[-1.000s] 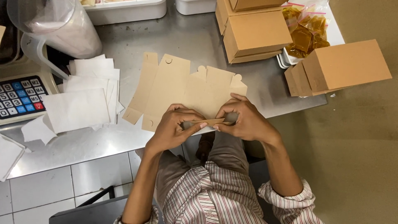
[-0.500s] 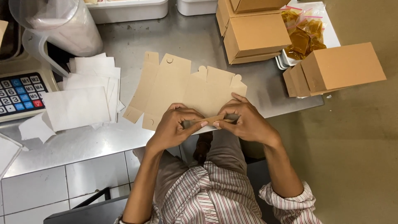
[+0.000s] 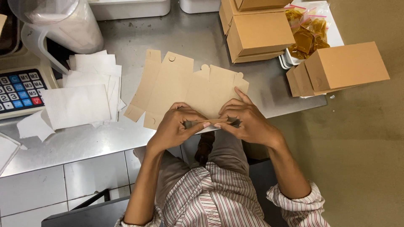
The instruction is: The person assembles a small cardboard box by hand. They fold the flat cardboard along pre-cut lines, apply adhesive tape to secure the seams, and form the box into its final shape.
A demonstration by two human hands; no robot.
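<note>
While a flat, die-cut brown cardboard box blank (image 3: 185,90) lies spread across the steel surface (image 3: 126,138), the left hand (image 3: 174,126) and right hand (image 3: 248,122) pinch its near flap (image 3: 210,122) between thumbs and fingertips, both closed on the folded strip right at the surface's front edge. The blank reaches from the hands toward 11 o'clock, its far tabs well short of the white plastic bins (image 3: 130,7) at 12 o'clock.

At 9 o'clock a loose stack of white paper sheets (image 3: 84,94) sits just beside the blank, with open steel between the sheets and the front edge. Farther toward 9 o'clock stands a white weighing scale with a coloured keypad (image 3: 19,90), and at 10 o'clock a clear plastic jug (image 3: 63,23). At 1 o'clock two folded brown cardboard boxes are stacked (image 3: 259,33); at 2 o'clock another closed brown box (image 3: 347,67) overhangs the surface's right corner, near clear bags of amber-coloured contents (image 3: 309,35) on a white tray.

To the right of the surface the beige floor (image 3: 362,159) lies open. Below the front edge is white tiling (image 3: 50,189); the person's striped shirt (image 3: 214,201) fills 6 o'clock.
</note>
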